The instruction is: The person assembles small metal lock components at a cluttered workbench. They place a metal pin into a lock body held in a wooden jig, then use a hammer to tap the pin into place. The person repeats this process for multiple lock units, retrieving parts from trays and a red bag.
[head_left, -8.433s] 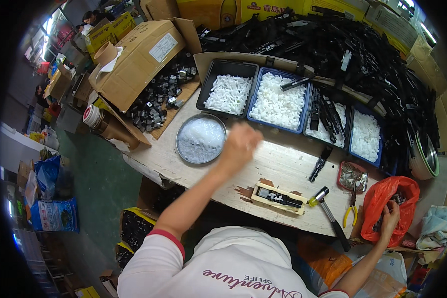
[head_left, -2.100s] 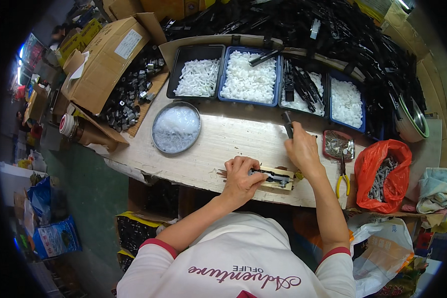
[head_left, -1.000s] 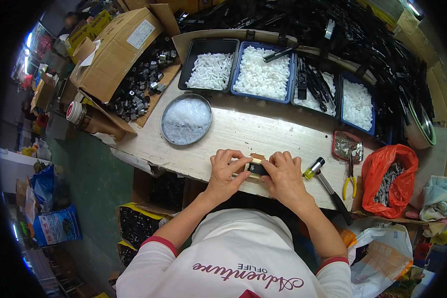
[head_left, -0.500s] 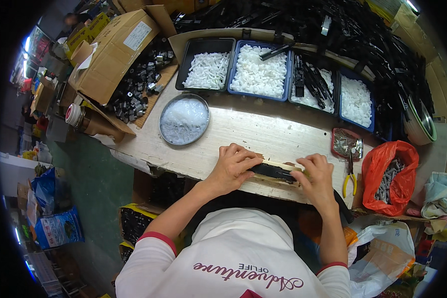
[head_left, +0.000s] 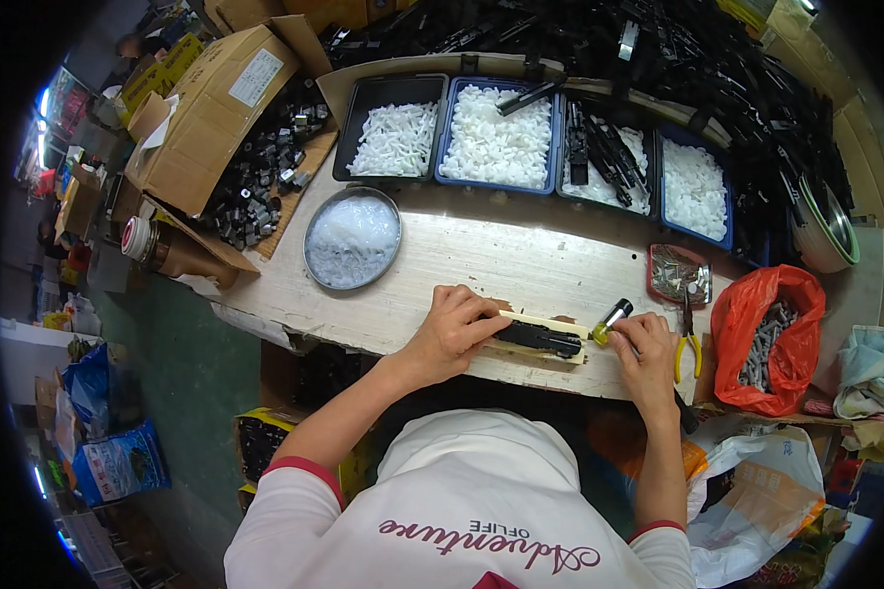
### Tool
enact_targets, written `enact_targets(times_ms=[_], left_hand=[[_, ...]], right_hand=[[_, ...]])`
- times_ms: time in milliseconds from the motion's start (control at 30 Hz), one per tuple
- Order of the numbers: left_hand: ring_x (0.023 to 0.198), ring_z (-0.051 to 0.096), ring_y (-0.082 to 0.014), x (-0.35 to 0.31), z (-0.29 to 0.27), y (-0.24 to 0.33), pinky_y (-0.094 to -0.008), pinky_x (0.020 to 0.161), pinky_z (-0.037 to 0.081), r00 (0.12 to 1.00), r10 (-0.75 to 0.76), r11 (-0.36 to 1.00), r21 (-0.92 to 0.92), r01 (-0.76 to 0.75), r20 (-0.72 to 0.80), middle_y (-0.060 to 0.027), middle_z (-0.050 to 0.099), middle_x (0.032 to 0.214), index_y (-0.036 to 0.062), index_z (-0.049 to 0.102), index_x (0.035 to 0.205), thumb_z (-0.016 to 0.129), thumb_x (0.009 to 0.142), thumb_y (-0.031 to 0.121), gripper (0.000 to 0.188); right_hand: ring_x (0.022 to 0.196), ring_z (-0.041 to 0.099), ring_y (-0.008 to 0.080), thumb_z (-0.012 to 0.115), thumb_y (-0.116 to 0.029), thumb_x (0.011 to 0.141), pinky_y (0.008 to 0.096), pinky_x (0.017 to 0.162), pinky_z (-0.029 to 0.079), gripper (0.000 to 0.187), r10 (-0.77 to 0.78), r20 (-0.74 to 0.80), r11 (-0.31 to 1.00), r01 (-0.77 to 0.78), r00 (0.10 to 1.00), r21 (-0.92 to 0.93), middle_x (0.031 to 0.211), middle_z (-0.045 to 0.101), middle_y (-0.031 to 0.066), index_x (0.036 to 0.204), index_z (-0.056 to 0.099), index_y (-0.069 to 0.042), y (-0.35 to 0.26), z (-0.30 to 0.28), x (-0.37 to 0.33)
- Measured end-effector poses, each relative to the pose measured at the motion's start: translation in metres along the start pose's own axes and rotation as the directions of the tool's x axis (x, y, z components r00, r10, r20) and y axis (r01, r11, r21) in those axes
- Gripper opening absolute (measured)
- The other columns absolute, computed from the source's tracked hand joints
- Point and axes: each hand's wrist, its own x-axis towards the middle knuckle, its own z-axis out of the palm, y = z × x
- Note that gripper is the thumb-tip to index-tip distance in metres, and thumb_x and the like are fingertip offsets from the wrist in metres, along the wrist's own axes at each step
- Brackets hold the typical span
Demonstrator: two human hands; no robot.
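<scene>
My left hand [head_left: 449,337] grips the left end of a long black plastic part [head_left: 540,339], which lies in a cream-coloured holder [head_left: 575,357] near the table's front edge. Thumb and fingers are closed on that end, and they hide it. Just right of the holder, my right hand [head_left: 646,361] pinches a short cylinder [head_left: 615,318] with a yellow-green lower end, a dark middle and a shiny top. It is tilted, and its exact kind cannot be made out. Pliers with yellow handles [head_left: 689,358] lie right of that hand.
Trays of white plastic pieces [head_left: 496,137] line the back, below a heap of black parts [head_left: 560,34]. A round metal dish [head_left: 352,239] stands at left, near a cardboard box [head_left: 211,118]. At right are a red tray [head_left: 678,273] and a red bag [head_left: 766,339].
My right hand has left the black part's right end and moved right, and now has the short cylinder in its fingers. The left hand stays at the black part. The view has shifted slightly.
</scene>
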Motion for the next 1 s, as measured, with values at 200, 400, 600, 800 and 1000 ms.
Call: enact_targets(times_ms=[200,400,600,800,1000], left_hand=[[0.086,0.048,-0.0206,0.000,0.000,0.001,-0.0371,0.079,0.029,1.000,-0.001,1.000,0.026,0.001,-0.010,-0.0038,0.058,0.097,0.0075,0.059,0.104,0.067,0.065,0.001,0.040],[0.088,0.047,-0.0210,0.003,-0.002,0.009,-0.0378,0.079,0.028,0.997,-0.022,0.979,0.202,0.006,0.079,-0.0047,0.056,0.101,0.0114,0.058,0.107,0.066,0.066,0.000,0.043],[0.094,0.043,-0.0231,0.010,-0.005,0.019,-0.0377,0.079,0.028,0.962,-0.018,0.960,0.273,-0.060,0.273,-0.0105,0.048,0.112,0.0235,0.058,0.112,0.065,0.064,-0.001,0.055],[0.093,0.043,-0.0235,0.006,0.003,0.014,-0.0370,0.075,0.030,0.955,0.030,0.938,0.322,-0.129,0.295,-0.0125,0.049,0.109,0.0265,0.055,0.116,0.062,0.068,0.002,0.054],[0.092,0.045,-0.0238,0.009,0.002,0.019,-0.0368,0.072,0.032,0.950,0.036,0.919,0.364,-0.153,0.310,-0.0157,0.048,0.108,0.0259,0.053,0.118,0.059,0.073,0.005,0.050]], right_hand=[[0.079,0.049,0.0206,0.064,-0.013,0.075,0.0347,0.070,0.030,0.009,0.028,0.004,1.000,-0.028,1.000,0.001,0.079,0.054,0.0039,0.082,0.064,-0.007,0.004,0.000,-0.002],[0.081,0.049,0.0221,0.064,-0.013,0.075,0.0364,0.070,0.031,0.014,0.009,-0.022,0.998,-0.010,1.000,-0.066,0.082,0.054,0.0056,0.087,0.063,-0.006,0.007,-0.003,-0.003],[0.085,0.049,0.0253,0.062,-0.010,0.076,0.0376,0.073,0.034,0.026,0.019,-0.003,0.967,-0.019,1.000,-0.254,0.087,0.053,0.0091,0.101,0.057,-0.004,0.014,-0.002,-0.017],[0.078,0.052,0.0314,0.056,-0.004,0.080,0.0384,0.066,0.041,0.022,0.009,0.005,1.000,-0.009,1.000,-0.003,0.084,0.052,0.0141,0.102,0.055,0.000,0.016,0.001,-0.020],[0.061,0.055,0.0318,0.056,-0.008,0.082,0.0396,0.053,0.044,0.021,-0.116,0.172,0.993,0.120,0.978,-0.008,0.076,0.052,0.0123,0.102,0.055,-0.004,-0.046,-0.021,-0.015]])
